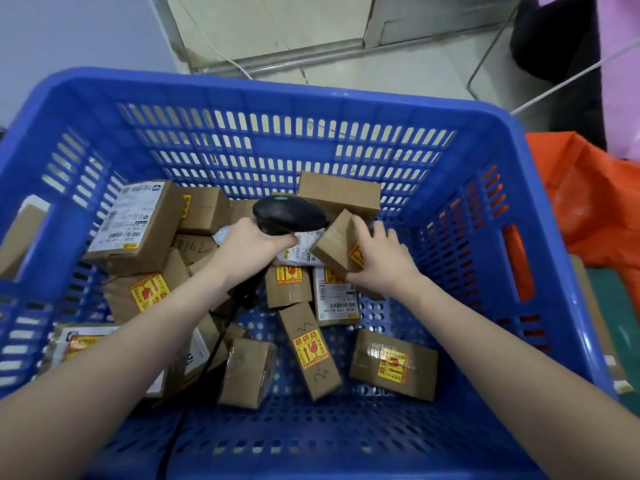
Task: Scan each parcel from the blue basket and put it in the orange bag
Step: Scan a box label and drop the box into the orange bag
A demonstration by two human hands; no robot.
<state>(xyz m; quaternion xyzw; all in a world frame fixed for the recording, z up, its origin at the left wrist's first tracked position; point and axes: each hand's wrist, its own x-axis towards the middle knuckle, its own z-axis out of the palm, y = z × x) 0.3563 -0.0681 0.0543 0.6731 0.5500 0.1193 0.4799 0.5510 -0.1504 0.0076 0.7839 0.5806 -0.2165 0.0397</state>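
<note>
I have both hands down inside the blue basket (pixel 540 188). My left hand (pixel 247 244) has its grip wrapped round the handle of the black scanner (pixel 289 211), whose head points forward over the pile, its cord trailing back toward me. My right hand (pixel 382 258) has its fingers curled over a small brown parcel (pixel 334 242) tilted on one edge in the middle of the heap; I judge it to be the one I am about to scan. The risk I see is the label: the face turned toward me shows only a yellow fragile sticker, and the barcode side is hidden, so the scanner may read the white-labelled parcel (pixel 337 301) lying just beneath instead. That would log the wrong item. The grip on the tilted box also looks shallow, taken from above, so it could slip back into the heap as I lift. The cord runs across several boxes and might drag one as I move. The basket holds well over a dozen cardboard parcels, loosely piled toward the left and centre, with bare blue floor at the near right. The orange bag (pixel 585 188) sits outside the basket's right wall; I cannot see what it holds.
</note>
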